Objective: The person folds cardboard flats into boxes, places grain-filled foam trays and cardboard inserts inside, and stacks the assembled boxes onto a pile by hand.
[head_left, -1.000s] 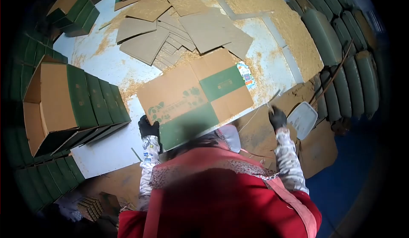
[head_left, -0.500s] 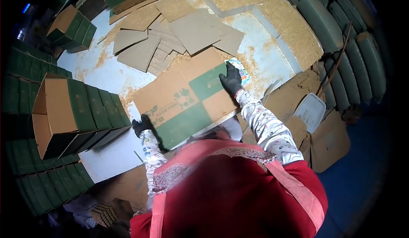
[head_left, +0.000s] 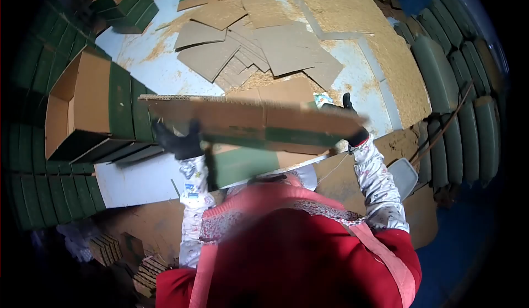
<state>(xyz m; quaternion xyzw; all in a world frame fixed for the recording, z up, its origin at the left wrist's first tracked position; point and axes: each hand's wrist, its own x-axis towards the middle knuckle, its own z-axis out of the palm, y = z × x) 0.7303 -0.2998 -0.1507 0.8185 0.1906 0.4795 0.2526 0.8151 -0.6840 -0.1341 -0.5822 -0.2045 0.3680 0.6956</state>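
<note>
A flattened cardboard box (head_left: 248, 118), brown with green panels, is raised on edge across the space between my hands, blurred by motion. My gloved left hand (head_left: 179, 141) is at its left end, fingers and thumb apart; whether it touches the board is unclear. At the right end, my gloved right hand (head_left: 348, 119) grips the box, partly hidden behind it with the thumb up. Beneath lies another flat cardboard box (head_left: 239, 164) on the white table (head_left: 140, 184). A small colourful packet (head_left: 322, 99) shows by my right hand.
Folded green-and-brown boxes (head_left: 91, 98) stand at the left, with stacked green boxes (head_left: 33, 148) beyond. Loose cardboard sheets (head_left: 286, 46) and wood shavings (head_left: 386, 49) cover the table's far side. Filled green bags (head_left: 435, 76) are piled at the right, near a pale plastic scoop-like piece (head_left: 403, 178).
One flattened box has come up off the flat board and now stands on edge between my hands. Both hands have risen, and the left hand's fingers are spread. The view has shifted.
</note>
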